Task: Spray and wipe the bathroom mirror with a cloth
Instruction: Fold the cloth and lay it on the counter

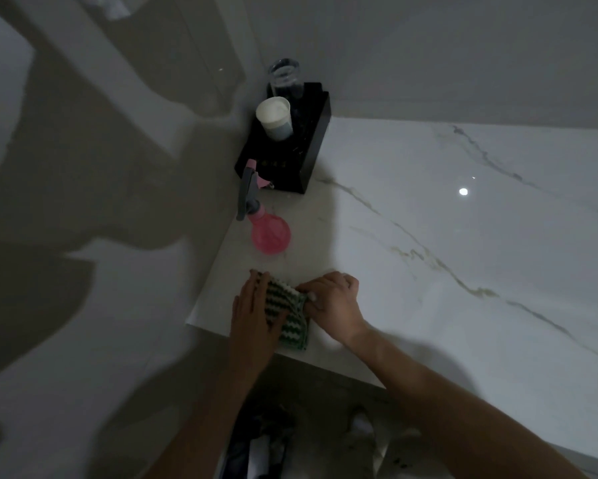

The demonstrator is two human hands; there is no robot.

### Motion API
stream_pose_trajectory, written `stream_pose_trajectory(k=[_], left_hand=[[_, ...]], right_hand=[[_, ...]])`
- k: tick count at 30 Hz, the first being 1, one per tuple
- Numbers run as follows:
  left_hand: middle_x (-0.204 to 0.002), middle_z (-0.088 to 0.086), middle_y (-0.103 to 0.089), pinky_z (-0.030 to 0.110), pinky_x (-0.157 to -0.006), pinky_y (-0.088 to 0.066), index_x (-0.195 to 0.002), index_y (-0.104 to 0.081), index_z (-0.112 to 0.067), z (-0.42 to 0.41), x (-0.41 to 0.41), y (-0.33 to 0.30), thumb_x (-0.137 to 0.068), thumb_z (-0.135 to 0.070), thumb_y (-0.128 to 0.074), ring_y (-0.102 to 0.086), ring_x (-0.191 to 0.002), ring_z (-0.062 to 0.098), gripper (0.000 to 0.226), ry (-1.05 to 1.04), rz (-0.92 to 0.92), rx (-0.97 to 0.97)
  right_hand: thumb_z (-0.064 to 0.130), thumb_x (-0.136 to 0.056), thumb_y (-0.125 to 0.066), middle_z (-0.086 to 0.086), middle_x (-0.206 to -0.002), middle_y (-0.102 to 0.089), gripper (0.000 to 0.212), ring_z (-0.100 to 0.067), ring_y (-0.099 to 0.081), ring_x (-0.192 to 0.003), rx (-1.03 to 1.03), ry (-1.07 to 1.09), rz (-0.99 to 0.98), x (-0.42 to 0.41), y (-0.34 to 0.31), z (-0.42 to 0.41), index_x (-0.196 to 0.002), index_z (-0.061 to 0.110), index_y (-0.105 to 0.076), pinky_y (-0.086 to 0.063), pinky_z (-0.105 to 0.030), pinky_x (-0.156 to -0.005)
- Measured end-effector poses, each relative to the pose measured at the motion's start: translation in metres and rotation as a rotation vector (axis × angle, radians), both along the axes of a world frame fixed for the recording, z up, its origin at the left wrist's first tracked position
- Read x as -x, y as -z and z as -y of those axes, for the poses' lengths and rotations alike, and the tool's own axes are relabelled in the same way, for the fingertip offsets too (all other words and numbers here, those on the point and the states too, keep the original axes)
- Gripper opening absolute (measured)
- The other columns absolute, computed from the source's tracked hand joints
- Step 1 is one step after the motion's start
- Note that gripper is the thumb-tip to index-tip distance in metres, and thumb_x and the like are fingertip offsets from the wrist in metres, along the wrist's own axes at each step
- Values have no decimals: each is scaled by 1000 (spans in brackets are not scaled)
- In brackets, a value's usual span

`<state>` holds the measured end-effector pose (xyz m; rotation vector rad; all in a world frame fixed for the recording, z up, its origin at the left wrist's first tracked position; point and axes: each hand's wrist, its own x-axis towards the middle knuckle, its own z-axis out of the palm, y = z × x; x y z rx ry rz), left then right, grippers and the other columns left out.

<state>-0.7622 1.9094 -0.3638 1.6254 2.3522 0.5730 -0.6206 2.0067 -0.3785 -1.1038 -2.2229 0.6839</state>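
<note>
A green-and-white striped cloth (292, 319) lies folded near the front left corner of the white marble counter (429, 254). My left hand (252, 309) rests flat on its left part, fingers spread. My right hand (335, 302) pinches the cloth's right edge, lifting a fold. Behind the cloth stands a pink spray bottle (269, 233) with a grey trigger head, touched by neither hand. The mirror is not clearly in view.
A black tray (311, 150) at the counter's back left corner holds a white cup (275, 117) and a clear glass (285, 77). Glossy wall tiles rise on the left. The counter's front edge runs just below the cloth; the floor shows beneath.
</note>
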Motion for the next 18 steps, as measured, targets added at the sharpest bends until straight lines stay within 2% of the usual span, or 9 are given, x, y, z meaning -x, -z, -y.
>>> stream_pose_trajectory(k=[3, 5, 7, 9, 12, 14, 15, 16, 18], left_hand=[[-149, 14, -36, 49, -110, -25, -145, -31, -9, 12, -12, 5, -85, -55, -42, -37, -135, 31, 77, -60, 11, 93], [-147, 19, -39, 52, -106, -30, -144, -32, -6, 18, -17, 6, -91, -58, -32, -40, -132, 36, 75, -49, -51, 181], [-142, 22, -43, 56, -100, -38, -143, -30, -7, 21, -18, 8, -96, -60, -17, -44, -129, 38, 72, -25, -134, 234], [-140, 22, -46, 55, -102, -35, -143, -27, -7, 23, -15, 11, -96, -60, -11, -47, -127, 38, 72, -9, -205, 271], [-147, 20, -36, 48, -111, -10, -149, -17, -10, 25, -10, 12, -93, -65, -3, -39, -134, 35, 80, 28, -250, 361], [-158, 14, -7, 47, -108, 17, -149, 3, -19, 25, -8, 10, -78, -73, 22, -8, -145, 28, 91, 70, -318, 449], [-158, 11, 9, 47, -102, 30, -148, 10, -24, 26, -7, 10, -66, -73, 35, 10, -145, 25, 99, 103, -349, 502], [-156, 9, 20, 47, -95, 37, -149, 12, -28, 27, -6, 10, -56, -71, 43, 22, -142, 24, 107, 132, -362, 558], [-155, 8, 25, 49, -93, 37, -150, 11, -30, 26, -5, 7, -50, -70, 48, 27, -141, 23, 114, 152, -367, 594]], right_hand=[[31, -63, -48, 14, -74, -67, 32, -11, -49, -84, -23, -17, 23, 1, 0, -1, -83, 29, -73, -16, -27, -72], [28, -62, -45, 13, -69, -66, 31, -17, -58, -78, -80, -37, 48, 3, 1, -3, -76, 28, -72, -19, -29, -72], [22, -62, -53, 12, -66, -66, 22, -18, -60, -76, -104, -48, 26, 2, -1, -8, -72, 26, -72, -21, -30, -75], [17, -58, -64, 12, -66, -66, 18, -12, -52, -80, -156, -23, -26, -1, -4, -18, -72, 26, -72, -22, -29, -78], [21, -70, -59, 14, -67, -65, 15, -11, -46, -84, -299, -60, 2, -7, -7, -34, -74, 28, -73, -21, -29, -86], [24, -73, -52, 14, -66, -63, 21, -13, -46, -82, -334, -74, 39, -9, -7, -38, -74, 29, -72, -21, -29, -85], [25, -73, -49, 14, -65, -62, 23, -13, -45, -81, -322, -57, 47, -10, -6, -37, -74, 29, -72, -21, -29, -83], [25, -72, -48, 13, -65, -62, 25, -13, -43, -81, -308, -30, 54, -12, -5, -35, -74, 29, -72, -20, -29, -79], [25, -73, -49, 10, -68, -60, 24, -15, -39, -82, -291, 22, 82, -15, 0, -29, -75, 28, -73, -20, -30, -76]])
